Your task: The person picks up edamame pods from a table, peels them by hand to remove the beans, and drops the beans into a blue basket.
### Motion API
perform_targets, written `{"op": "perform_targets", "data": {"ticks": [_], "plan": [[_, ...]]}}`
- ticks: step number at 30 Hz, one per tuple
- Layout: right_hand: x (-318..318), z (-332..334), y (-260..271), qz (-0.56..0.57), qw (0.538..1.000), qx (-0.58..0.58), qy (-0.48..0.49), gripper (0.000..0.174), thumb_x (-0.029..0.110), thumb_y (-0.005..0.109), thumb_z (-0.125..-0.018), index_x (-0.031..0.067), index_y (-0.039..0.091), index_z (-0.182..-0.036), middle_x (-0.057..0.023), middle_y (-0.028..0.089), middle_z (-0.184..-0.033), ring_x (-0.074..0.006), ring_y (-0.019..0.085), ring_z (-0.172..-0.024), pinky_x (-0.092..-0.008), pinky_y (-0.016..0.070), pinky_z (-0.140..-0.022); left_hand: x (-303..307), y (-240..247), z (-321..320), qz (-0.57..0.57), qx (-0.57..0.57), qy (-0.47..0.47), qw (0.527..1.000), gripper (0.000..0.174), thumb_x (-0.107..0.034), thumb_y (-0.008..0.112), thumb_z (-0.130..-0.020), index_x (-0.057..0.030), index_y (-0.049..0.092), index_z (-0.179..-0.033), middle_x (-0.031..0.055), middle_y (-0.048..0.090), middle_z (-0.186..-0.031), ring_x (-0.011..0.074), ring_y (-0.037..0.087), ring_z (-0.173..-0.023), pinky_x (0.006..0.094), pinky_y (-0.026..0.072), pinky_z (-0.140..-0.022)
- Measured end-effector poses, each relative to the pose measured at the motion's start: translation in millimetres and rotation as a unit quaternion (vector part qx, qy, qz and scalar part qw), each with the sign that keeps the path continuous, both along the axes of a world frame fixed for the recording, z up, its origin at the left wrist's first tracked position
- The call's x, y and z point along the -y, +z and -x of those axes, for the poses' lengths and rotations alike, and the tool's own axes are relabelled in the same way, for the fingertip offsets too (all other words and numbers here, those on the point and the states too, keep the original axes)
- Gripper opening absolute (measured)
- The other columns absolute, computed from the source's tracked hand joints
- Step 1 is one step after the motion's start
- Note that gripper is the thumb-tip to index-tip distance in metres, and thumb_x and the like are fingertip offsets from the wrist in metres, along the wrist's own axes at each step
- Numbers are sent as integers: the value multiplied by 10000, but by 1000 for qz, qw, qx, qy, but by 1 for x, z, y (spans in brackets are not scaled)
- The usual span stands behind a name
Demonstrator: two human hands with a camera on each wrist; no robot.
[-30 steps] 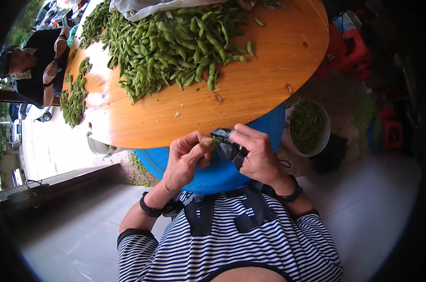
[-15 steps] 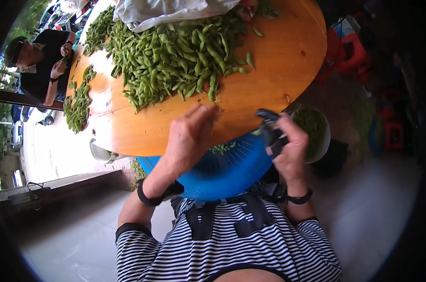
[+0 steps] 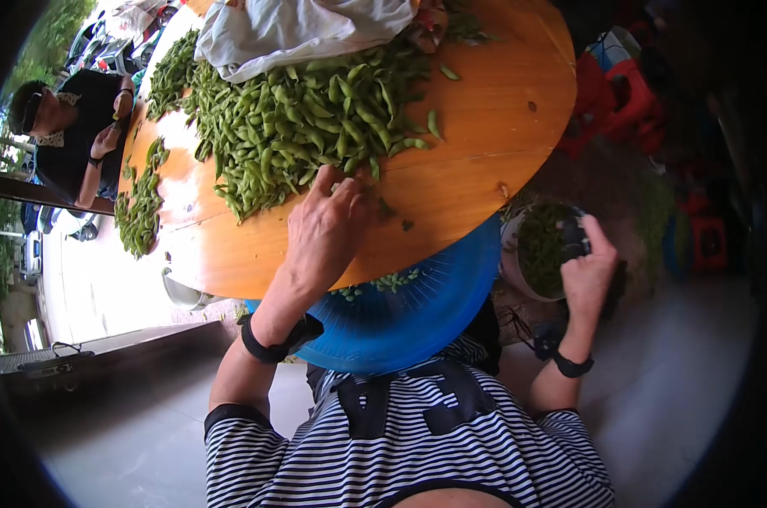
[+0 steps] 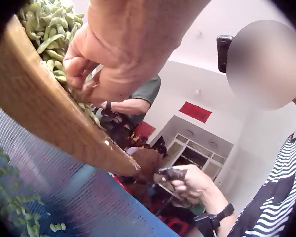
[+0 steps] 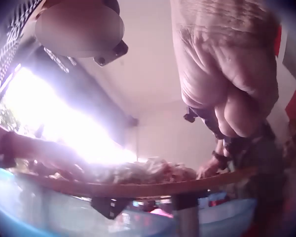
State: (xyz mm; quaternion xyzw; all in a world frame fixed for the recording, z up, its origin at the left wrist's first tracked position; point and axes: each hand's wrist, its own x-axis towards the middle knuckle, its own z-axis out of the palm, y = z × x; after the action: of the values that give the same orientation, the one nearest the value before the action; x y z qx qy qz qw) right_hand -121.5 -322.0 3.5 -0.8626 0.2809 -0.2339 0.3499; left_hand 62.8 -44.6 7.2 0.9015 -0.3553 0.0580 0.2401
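Note:
My left hand [image 3: 322, 229] reaches over the wooden table [image 3: 477, 161] to the near edge of a heap of green edamame pods [image 3: 290, 118]. In the left wrist view its curled fingers are right at the pods, but I cannot tell whether they pinch one. Out to the right, my right hand [image 3: 593, 275] grips a small black hand tool [image 3: 576, 239] above a white bucket [image 3: 512, 262] of green pods. Below the table edge, a blue basin [image 3: 400, 339] sits against my lap with shelled green beans [image 3: 392, 282] in it.
A white cloth bag [image 3: 307, 34] lies on the back of the heap. Across the table at left, another person [image 3: 79, 127] handles pods beside a smaller pile [image 3: 140, 207]. Another white bucket [image 3: 180, 292] stands below the left table edge. Red stools [image 3: 629, 102] are at right.
My hands have separated from over the basin. The left moved forward to the pod heap; the right swung right with the black tool to above the bucket.

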Motion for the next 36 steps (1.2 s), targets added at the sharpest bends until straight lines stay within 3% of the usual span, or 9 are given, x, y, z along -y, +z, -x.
{"op": "perform_targets", "data": {"ticks": [3,8,12,22,26,28,32,34,36], "plan": [[-50,-30,15,-142,978,61,141,314,-63,543,-733,-4,635,-1027,-71,607,-776,-123,579,-734,-273,462,-676,-2,-4,6,74,-29,0,997,254,-75,646,-826,-59,629,-1078,88,604,-910,260,634,-734,372,516,-622],[-93,-62,20,-233,920,64,310,275,30,610,-782,-64,595,-1040,-91,563,-819,-146,552,-740,-270,447,-681,-2,14,29,327,-584,2,743,137,-113,622,-941,-17,647,-1035,-8,624,-811,25,437,-539,181,320,-462],[-105,-66,22,-304,900,22,313,165,33,577,-849,-89,568,-959,-91,537,-796,-134,533,-731,-257,435,-665,-3,5,40,377,-594,1,711,126,-113,633,-934,-15,646,-1012,-3,603,-779,38,428,-516,192,306,-455],[-107,-62,18,-321,886,31,334,203,63,582,-834,-99,560,-956,-58,498,-792,-117,494,-711,-239,413,-635,-3,-12,51,284,-256,-10,924,76,-39,600,-932,24,621,-970,-19,533,-670,51,492,-562,201,372,-501],[-105,-64,14,-270,897,61,344,356,238,649,-874,-98,555,-943,-47,501,-792,-112,487,-700,-230,399,-619,-4,-11,55,317,-296,-14,901,64,-50,597,-934,5,623,-957,-6,535,-672,60,479,-544,205,349,-483],[-105,-63,16,-390,863,27,321,503,406,683,-870,-77,577,-959,-16,493,-734,-83,465,-623,-213,385,-564,-5,0,55,439,-607,17,662,62,-77,593,-940,-21,617,-929,16,565,-696,65,449,-521,202,319,-467],[-100,-64,5,-600,708,69,365,484,417,681,-880,-46,598,-996,24,480,-675,-32,430,-559,-189,365,-504,-3,-17,55,509,-710,-27,486,110,-126,577,-963,-31,632,-967,39,654,-795,70,451,-523,201,304,-470],[-103,-65,3,-585,711,122,370,319,268,652,-907,-26,605,-1023,50,474,-646,2,406,-527,-171,342,-460,-2,-12,54,512,-710,-33,483,110,-132,582,-963,-43,646,-970,42,671,-826,65,446,-514,204,289,-459],[-103,-63,8,-550,754,96,347,272,212,652,-899,-30,606,-1015,39,487,-666,-14,434,-553,-184,366,-485,-2,2,56,400,-586,39,703,89,-61,584,-939,-20,655,-972,57,649,-752,87,476,-498,225,340,-448]]}}
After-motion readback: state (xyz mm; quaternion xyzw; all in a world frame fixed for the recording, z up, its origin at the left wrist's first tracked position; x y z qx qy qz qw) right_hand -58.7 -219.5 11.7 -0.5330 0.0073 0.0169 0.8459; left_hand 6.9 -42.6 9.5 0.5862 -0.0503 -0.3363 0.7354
